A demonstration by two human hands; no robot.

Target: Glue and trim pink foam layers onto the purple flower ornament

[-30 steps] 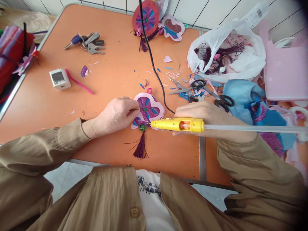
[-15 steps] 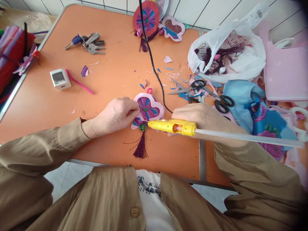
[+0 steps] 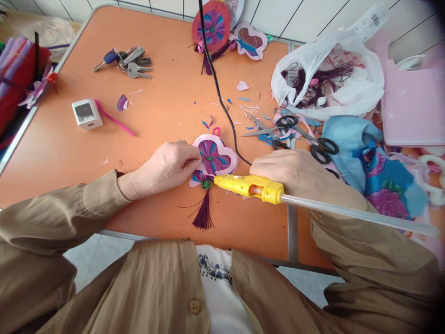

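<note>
A pink, heart-shaped foam ornament (image 3: 214,157) with a purple flower lies on the orange table (image 3: 167,106). A green bead (image 3: 206,184) and a dark purple tassel (image 3: 203,213) hang at its near edge. My left hand (image 3: 170,164) pinches the ornament's left edge, fingers closed on it. My right hand (image 3: 299,174) grips a yellow glue gun (image 3: 248,185), its nozzle touching the spot beside the bead. A clear glue stick (image 3: 354,214) juts out of the gun's back to the right. The gun's black cord (image 3: 217,88) runs away across the table.
Two pairs of scissors (image 3: 292,130) lie among foam scraps right of the ornament. A white plastic bag (image 3: 330,74) of tassels, blue and pink foam pieces (image 3: 375,167), finished ornaments (image 3: 225,30), keys (image 3: 127,60), and a white charger (image 3: 86,113) sit around.
The glue gun's rear and the glue stick have swung down toward me, and my right hand has shifted slightly left. My left hand and the ornament have stayed put.
</note>
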